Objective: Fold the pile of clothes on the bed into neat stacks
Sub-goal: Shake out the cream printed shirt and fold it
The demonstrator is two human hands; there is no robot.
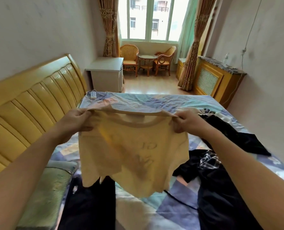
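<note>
Your two bare arms reach out over the bed (154, 100). Your left hand (74, 123) and right hand (187, 122) each pinch a shoulder of the yellow shirt (131, 153), holding it up in the air. It looks thin, soft and floppy, with faint letters. No neat stack shows yet. Dark clothes (221, 188) lie crumpled on the right and near you, so most folding looks left to do.

I have both bare arms stretched out in front of me. My left hand (74, 121) and my right hand (188, 122) are up at the same height, well apart, each with fingers pinched tight on cloth.
</note>
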